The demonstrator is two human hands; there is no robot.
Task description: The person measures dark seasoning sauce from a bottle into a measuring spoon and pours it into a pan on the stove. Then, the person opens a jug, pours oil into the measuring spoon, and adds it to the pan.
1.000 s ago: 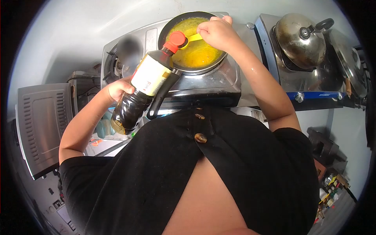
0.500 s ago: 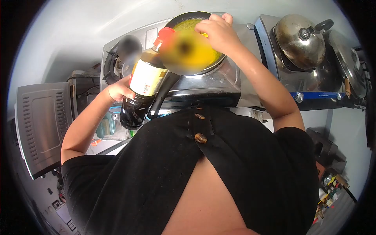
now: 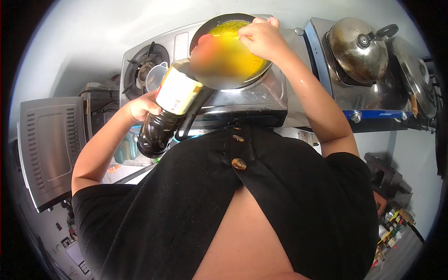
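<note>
My left hand [image 3: 145, 106] is wrapped round a large bottle [image 3: 179, 88] of dark liquid with a white and yellow label. The bottle leans up and right, its red top end over a black frying pan [image 3: 201, 31]. Yellow-green liquid [image 3: 229, 29] shows in the pan. A blurred patch hides the bottle's mouth and much of the pan. Over the pan's right side is my right hand [image 3: 266, 39], fingers pinched at a small yellowish thing that I cannot make out. A clear plastic cup [image 3: 156, 77] is just beyond my left hand.
The pan sits on the right burner of a steel stove [image 3: 261, 95]; its black handle [image 3: 190, 116] points towards me. The left burner [image 3: 142, 63] is uncovered. To the right, a steel kettle [image 3: 357, 49] stands on another stove, beside a large lid [image 3: 415, 77]. A vented metal panel [image 3: 53, 149] is at left.
The bottle has tipped further, its base shifting left and down and its red top moving right over the pan. My right hand has moved slightly right. The left burner now shows sharply.
</note>
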